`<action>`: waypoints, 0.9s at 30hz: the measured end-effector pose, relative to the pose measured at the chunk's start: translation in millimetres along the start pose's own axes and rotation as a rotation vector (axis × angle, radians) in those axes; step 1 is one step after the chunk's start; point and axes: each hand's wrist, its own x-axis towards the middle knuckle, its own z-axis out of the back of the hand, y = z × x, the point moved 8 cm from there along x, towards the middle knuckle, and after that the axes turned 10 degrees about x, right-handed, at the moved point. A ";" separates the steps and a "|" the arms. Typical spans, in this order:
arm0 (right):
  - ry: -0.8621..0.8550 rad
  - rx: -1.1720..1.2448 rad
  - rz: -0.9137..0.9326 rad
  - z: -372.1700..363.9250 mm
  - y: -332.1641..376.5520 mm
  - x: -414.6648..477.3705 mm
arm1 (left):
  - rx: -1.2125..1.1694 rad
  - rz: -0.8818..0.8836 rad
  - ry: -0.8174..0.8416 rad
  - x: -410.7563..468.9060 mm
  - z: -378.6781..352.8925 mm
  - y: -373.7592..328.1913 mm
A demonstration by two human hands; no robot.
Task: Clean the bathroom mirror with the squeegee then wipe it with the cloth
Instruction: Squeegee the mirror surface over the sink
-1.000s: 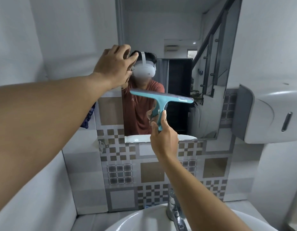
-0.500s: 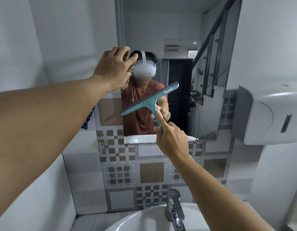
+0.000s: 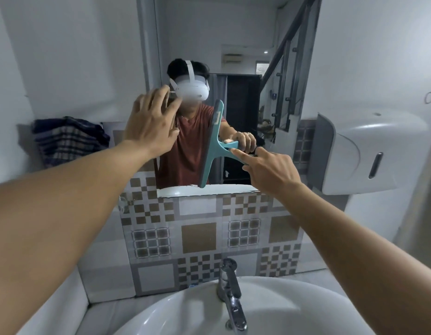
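Note:
A teal squeegee (image 3: 213, 146) stands with its blade nearly upright against the lower middle of the wall mirror (image 3: 243, 32). My right hand (image 3: 270, 169) grips its handle from the right, index finger stretched along it. My left hand (image 3: 151, 124) is at the mirror's left edge, fingers spread, holding nothing. A dark checked cloth (image 3: 67, 139) lies folded on a ledge to the left of the mirror. The mirror reflects a person in a red shirt with a white headset.
A white basin (image 3: 190, 313) with a chrome tap (image 3: 230, 288) sits directly below. Patterned tiles (image 3: 197, 235) cover the wall under the mirror. A white wall dispenser (image 3: 369, 151) juts out at the right. White walls close in on both sides.
The squeegee has turned from level to nearly upright and shifted right and down. My left hand has loosened from the mirror's edge and spread its fingers. The view has tilted down, revealing the cloth.

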 end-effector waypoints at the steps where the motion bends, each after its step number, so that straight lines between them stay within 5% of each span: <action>1: -0.005 -0.011 0.006 -0.4 -2.4 0.5 | 0.004 0.003 0.003 -5.1 -3.3 -0.7; 21: -0.124 0.113 -0.091 -15.1 -64.9 -27.6 | -0.021 -0.058 -0.021 -22.7 -21.1 -1.1; 27: -0.116 0.215 -0.332 -19.0 -99.2 -46.7 | -0.037 -0.056 -0.008 -19.5 -23.3 -1.0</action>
